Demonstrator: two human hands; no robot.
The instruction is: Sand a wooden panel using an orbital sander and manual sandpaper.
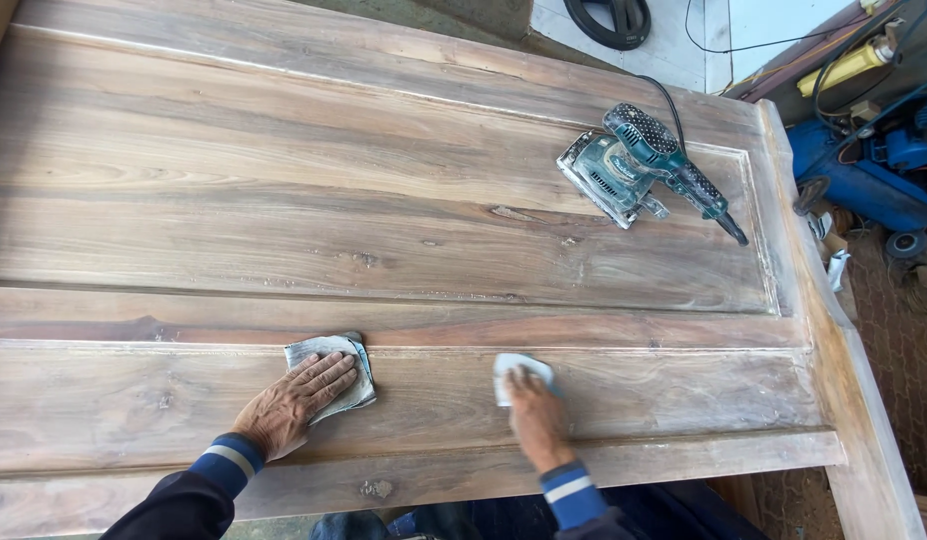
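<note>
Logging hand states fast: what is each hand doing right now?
Left hand: flat and open, pressing a folded grey sheet onto the wooden panel.
Right hand: fingers flat, pressing a small pale pad onto the panel.

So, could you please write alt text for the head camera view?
Two hands press folded sandpaper sheets onto a large wooden door panel: left hand, right hand. An electric sander lies on the panel farther away.

Single head view, looking steeply down, near; wood panel (384, 200) fills frame, hands at bottom edge, floor at right.
</note>
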